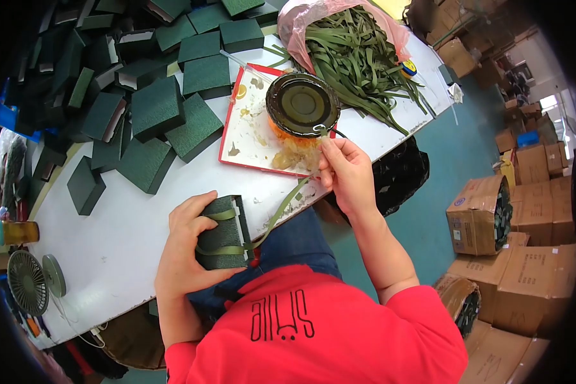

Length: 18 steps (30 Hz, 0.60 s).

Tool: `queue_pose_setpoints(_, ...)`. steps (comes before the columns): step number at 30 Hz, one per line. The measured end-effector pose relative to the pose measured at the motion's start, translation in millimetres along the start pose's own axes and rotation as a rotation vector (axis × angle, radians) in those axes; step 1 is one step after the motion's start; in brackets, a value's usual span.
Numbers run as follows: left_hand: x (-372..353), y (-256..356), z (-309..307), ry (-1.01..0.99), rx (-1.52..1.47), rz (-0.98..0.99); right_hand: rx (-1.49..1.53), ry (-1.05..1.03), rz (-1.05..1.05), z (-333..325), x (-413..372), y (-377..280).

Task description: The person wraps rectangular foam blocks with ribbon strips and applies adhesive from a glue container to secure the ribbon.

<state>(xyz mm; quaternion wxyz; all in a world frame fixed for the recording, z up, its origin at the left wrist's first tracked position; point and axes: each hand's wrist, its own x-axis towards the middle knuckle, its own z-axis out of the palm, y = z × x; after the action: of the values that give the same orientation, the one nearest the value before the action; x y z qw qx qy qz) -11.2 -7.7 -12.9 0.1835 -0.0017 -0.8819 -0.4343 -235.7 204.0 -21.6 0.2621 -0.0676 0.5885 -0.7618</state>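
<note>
Near the table's front edge, my left hand (pixel 184 240) is wrapped round a small dark green box (pixel 221 239), thumb and fingers on opposite sides. A flat olive-green ribbon (pixel 279 212) crosses the box and runs up to my right hand (pixel 348 171), which pinches it near its end. My right fingertips are beside the rim of a round pot (pixel 302 102) with a dark top and an amber lower part. Yellowish, glue-like residue (pixel 296 155) hangs below the pot. Under it lies a stained white board (pixel 235 136) with a red edge.
Many dark green boxes (pixel 157 107) are heaped at the left and back of the white table (pixel 102 256). A pink plastic bag (pixel 294 32) spills cut green ribbons (pixel 365 64) at the back. A small fan (pixel 29 281) stands far left. Cardboard cartons (pixel 525 275) fill the right side.
</note>
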Motion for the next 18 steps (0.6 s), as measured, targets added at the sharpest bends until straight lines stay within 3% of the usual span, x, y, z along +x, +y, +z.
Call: queue_pose_setpoints(18,5,1,0,-0.01,0.028,0.017,0.021,0.012,0.149,-2,10,-7)
